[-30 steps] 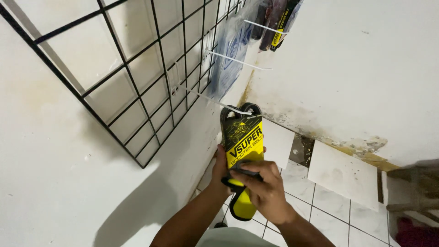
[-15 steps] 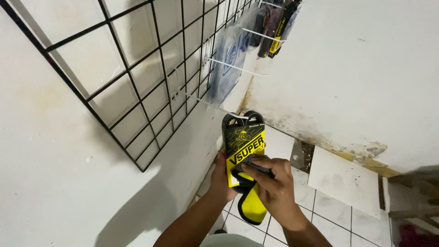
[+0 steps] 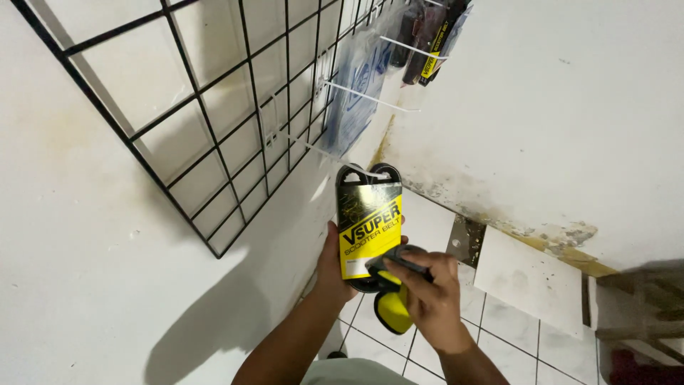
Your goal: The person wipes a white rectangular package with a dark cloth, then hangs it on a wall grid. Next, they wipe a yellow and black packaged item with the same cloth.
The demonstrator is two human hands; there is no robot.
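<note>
Left hand (image 3: 333, 258) closed around packaged black belt (image 3: 369, 227) with yellow card sleeve, held upright below wire grid rack (image 3: 235, 121) — not yet hung. Right hand (image 3: 427, 299) wrapped around yellow-black handheld tool (image 3: 393, 303), tip touching package's lower edge.

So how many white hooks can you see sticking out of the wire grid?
2 clear: one hook beside the blue packet, another carrying dark packets. More may be hidden.
</note>
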